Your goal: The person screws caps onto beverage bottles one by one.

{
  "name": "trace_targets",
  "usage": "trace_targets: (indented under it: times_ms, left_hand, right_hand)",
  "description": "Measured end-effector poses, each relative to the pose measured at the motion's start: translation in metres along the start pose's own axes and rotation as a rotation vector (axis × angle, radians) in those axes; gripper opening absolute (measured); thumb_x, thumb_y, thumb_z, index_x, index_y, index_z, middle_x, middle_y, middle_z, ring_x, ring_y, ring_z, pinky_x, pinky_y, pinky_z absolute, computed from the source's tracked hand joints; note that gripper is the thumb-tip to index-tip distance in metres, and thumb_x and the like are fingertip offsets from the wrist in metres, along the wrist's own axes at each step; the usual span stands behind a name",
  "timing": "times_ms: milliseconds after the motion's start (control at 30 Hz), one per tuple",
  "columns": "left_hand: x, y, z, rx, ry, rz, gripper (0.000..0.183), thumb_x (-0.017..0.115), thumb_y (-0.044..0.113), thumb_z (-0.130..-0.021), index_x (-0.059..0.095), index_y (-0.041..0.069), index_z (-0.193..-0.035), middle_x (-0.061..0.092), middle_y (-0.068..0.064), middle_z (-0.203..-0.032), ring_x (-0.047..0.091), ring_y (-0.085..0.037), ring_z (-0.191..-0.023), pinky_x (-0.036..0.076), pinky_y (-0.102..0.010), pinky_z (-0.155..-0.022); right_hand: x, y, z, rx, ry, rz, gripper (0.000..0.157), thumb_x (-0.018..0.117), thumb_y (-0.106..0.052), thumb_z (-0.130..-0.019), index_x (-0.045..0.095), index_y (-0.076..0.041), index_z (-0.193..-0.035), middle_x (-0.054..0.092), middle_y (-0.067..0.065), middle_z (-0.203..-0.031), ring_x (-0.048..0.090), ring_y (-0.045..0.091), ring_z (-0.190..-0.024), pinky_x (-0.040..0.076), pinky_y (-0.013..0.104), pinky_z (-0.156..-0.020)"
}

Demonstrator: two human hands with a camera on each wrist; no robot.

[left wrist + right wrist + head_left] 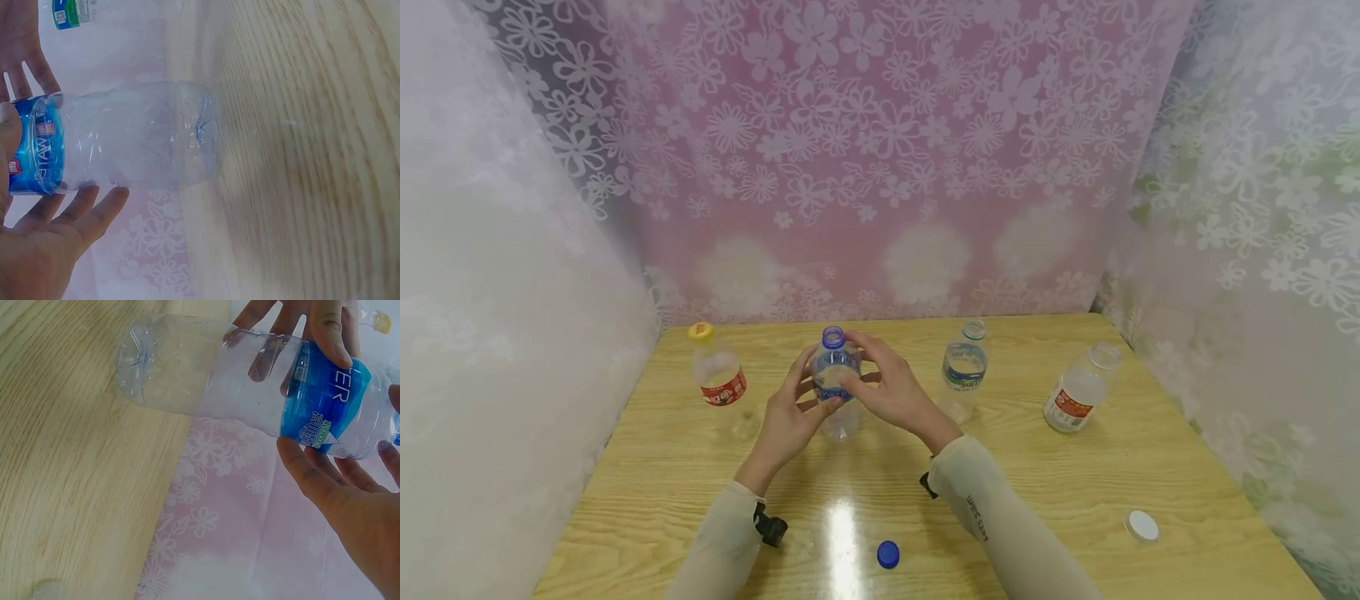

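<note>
A clear plastic water bottle (841, 426) with a blue label and a blue neck stands upright at mid-table, its mouth uncapped. My left hand (786, 421) holds it from the left, fingers curved behind and thumb on the front. From the other side my right hand (891, 387) grips it at label height, with its thumb across the front. In the right wrist view, fingers of both hands surround the blue label (325, 394). Whether the bottle's base touches the table cannot be told. On the table nearer the front lies a blue cap (888, 554).
Left of the hands is a red-labelled bottle (723, 390) with a yellow cap (702, 332). To the right stand an uncapped clear bottle (964, 367) and a wide-mouthed bottle (1078, 392). A white lid (1142, 526) lies at the front right of the wooden table (1045, 500).
</note>
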State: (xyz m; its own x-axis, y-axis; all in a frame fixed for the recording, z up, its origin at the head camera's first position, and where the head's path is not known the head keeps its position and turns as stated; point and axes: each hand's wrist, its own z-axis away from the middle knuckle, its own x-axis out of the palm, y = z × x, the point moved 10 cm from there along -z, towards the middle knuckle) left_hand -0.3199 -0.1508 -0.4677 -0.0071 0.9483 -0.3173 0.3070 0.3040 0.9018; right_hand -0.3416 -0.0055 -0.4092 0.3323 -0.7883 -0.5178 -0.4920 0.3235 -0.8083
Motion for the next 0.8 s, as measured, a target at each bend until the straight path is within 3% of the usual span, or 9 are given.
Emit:
trace_targets:
  times_ms: [367, 567, 800]
  left_hand:
    - [-0.008, 0.015, 0.018, 0.018, -0.012, -0.012, 0.089, 0.08, 0.017, -0.096, 0.028, 0.031, -0.167, 0.053, -0.024, -0.15, 0.06, -0.047, -0.133, 0.059, -0.055, -0.102]
    - [-0.017, 0.027, 0.042, 0.039, -0.012, -0.054, 0.09, 0.081, 0.016, -0.094, 0.03, 0.028, -0.167, 0.055, -0.021, -0.149, 0.06, -0.045, -0.133, 0.061, -0.054, -0.098]
    - [-0.02, 0.042, 0.075, 0.08, -0.016, -0.101, 0.091, 0.085, 0.017, -0.09, 0.033, 0.027, -0.165, 0.059, -0.016, -0.148, 0.065, -0.041, -0.129, 0.064, -0.041, -0.092]
  right_hand:
    - [0.004, -0.016, 0.011, -0.049, -0.01, 0.011, 0.065, 0.068, -0.025, -0.105, 0.039, -0.017, -0.162, 0.05, 0.007, -0.156, 0.058, 0.03, -0.134, 0.062, 0.043, -0.096]
    - [0.011, -0.033, 0.027, -0.082, -0.047, 0.021, 0.065, 0.069, -0.028, -0.104, 0.04, -0.018, -0.161, 0.05, 0.007, -0.155, 0.058, 0.026, -0.13, 0.064, 0.041, -0.092]
    - [0.019, -0.052, 0.053, -0.159, -0.061, 0.014, 0.066, 0.075, -0.026, -0.1, 0.043, -0.015, -0.157, 0.055, 0.008, -0.145, 0.061, 0.025, -0.124, 0.065, 0.036, -0.086]
